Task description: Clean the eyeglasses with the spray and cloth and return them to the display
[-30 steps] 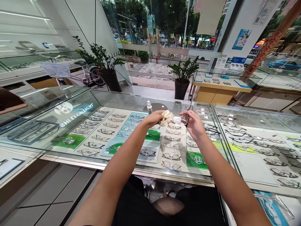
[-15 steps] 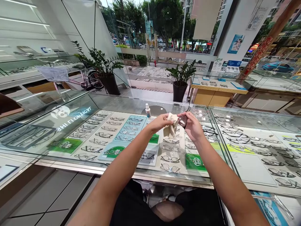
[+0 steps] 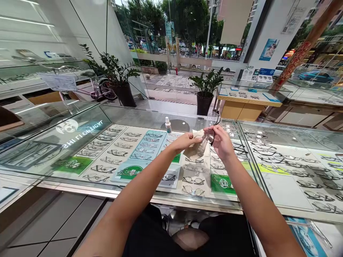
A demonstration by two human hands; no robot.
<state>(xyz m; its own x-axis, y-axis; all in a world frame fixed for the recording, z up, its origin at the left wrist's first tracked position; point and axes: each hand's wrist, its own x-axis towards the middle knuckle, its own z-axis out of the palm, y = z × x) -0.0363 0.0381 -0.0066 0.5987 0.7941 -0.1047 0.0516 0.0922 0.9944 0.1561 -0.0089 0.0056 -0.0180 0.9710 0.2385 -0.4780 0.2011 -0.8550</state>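
Observation:
Above the glass display counter, my left hand point(image 3: 185, 141) is closed on a beige cloth point(image 3: 197, 149), which hangs down from the fingers. My right hand point(image 3: 222, 142) grips a pair of dark-rimmed glasses point(image 3: 212, 137) by the frame. The cloth lies against the near lens and hides part of it. One temple of the glasses sticks up beyond my right fingers. On the counter top, to the left beyond my hands, stands a small white spray bottle point(image 3: 168, 125).
Rows of glasses fill the glass counter point(image 3: 134, 116) below my hands, and more lie in the case at the right point(image 3: 292, 134). Two potted plants point(image 3: 205, 103) stand beyond it. A wooden display table point(image 3: 241, 109) is behind at the right.
The cloth has shifted and now hangs wider and further left. The glasses have turned in my right hand, showing less lens, with the temple now rising higher.

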